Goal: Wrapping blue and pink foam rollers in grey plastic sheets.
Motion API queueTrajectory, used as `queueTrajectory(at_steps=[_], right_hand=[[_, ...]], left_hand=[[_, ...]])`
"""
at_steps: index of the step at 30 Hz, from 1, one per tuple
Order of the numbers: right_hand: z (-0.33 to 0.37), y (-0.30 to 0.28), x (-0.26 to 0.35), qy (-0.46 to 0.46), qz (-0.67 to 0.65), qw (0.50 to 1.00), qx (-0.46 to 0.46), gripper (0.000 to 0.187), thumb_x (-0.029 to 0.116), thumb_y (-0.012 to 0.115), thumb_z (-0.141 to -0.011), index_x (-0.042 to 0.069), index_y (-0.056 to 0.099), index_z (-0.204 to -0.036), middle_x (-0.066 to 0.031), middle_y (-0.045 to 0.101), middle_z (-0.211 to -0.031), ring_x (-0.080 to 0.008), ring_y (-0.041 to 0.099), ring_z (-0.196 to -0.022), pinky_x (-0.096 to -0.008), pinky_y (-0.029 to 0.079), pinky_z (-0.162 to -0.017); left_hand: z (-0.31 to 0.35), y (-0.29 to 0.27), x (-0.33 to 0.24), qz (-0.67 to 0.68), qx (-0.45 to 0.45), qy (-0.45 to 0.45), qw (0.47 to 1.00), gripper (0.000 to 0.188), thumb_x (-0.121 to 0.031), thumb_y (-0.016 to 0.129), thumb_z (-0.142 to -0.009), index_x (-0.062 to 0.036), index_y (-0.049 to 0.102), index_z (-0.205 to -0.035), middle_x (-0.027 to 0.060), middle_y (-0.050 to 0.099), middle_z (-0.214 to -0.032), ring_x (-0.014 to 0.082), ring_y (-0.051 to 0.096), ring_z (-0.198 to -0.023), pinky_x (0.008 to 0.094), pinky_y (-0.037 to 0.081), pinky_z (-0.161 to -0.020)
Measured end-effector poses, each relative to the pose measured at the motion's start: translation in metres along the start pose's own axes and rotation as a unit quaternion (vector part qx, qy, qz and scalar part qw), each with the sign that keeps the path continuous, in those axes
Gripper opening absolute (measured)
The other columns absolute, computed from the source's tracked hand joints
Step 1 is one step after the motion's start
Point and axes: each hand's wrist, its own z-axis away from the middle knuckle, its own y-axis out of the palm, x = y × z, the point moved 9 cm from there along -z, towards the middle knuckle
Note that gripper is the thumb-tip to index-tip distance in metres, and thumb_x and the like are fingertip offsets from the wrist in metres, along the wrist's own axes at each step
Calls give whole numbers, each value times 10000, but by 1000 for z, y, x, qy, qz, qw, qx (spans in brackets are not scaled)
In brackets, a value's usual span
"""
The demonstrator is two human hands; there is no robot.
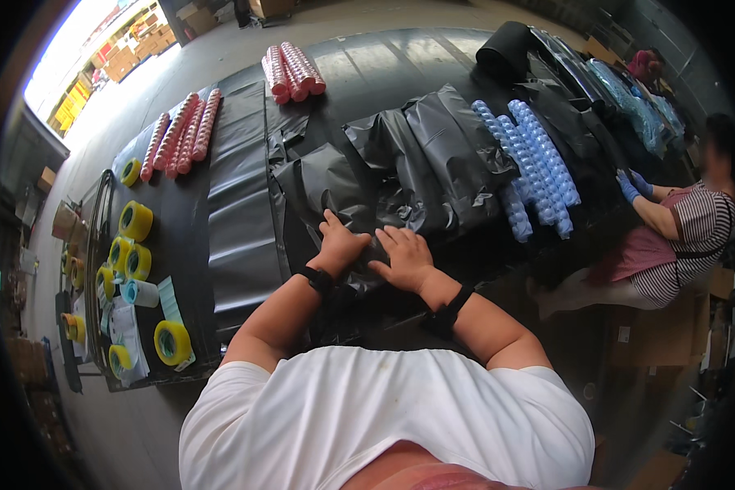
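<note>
My left hand (340, 247) rests on black plastic film at the near side of the table, its forefinger and thumb spread apart. Just right of it, my right hand (405, 258) lies on the same film with fingers stretched out. Beneath and beyond both hands is a black plastic-wrapped bundle (328, 181), its surface creased. Further right lie more wrapped bundles (449, 143) in the same shiny black film. A smooth black sheet (241, 196) runs across the table left of my left hand. What lies inside the film is hidden.
Blue bubble-wrap rolls (539, 155) lie to the right, pink ones (184, 135) at the far left and more pink rolls (292, 72) at the back. Yellow-rimmed tape rolls (136, 220) cluster on the left. A gloved co-worker (686, 220) stands at the right edge.
</note>
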Motion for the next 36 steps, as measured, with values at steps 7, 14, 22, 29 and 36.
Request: queueTrajectory(at_steps=[7, 14, 22, 29, 36], right_hand=[[-22, 14, -95, 283, 106, 953, 38, 670, 286, 659, -825, 99, 430, -1427, -91, 507, -1276, -290, 461, -1185, -445, 363, -985], [-30, 22, -75, 175, 211, 958, 87, 657, 222, 709, -739, 136, 501, -1356, -75, 531, -1091, -268, 505, -1029, -370, 404, -860], [77, -106, -242, 382, 157, 903, -116, 639, 192, 731, -737, 98, 499, -1325, -133, 558, -1239, -354, 509, -1195, -460, 429, -988], [78, -65, -319, 508, 61, 847, 144, 684, 263, 779, -675, 37, 502, -1259, -161, 647, -1116, -338, 653, -994, -407, 541, -854], [110, -100, -334, 418, -472, 763, -144, 526, 72, 766, -617, -40, 602, -1104, -92, 645, -1001, -192, 617, -894, -337, 505, -811]], left_hand=[[-62, -13, 4, 265, 14, 87, 960, 1017, -223, 743, -686, 95, 183, -1473, 318, 411, -1337, 431, 444, -1257, 411, 398, -1061], [-69, 23, -62, 100, 49, 158, 981, 1019, -306, 741, -773, 90, 141, -1496, 328, 345, -1399, 431, 389, -1307, 416, 361, -1091], [-89, 75, -90, 16, 89, 196, 976, 1036, -356, 712, -823, 121, 78, -1489, 363, 195, -1485, 465, 316, -1363, 408, 315, -1134], [-101, 80, -87, -2, 90, 164, 982, 1037, -331, 718, -799, 121, 90, -1490, 354, 189, -1502, 459, 303, -1376, 402, 299, -1147], [-112, 84, -82, 22, 87, 159, 983, 1062, -317, 743, -773, 124, 94, -1490, 347, 229, -1484, 432, 311, -1376, 386, 298, -1145]])
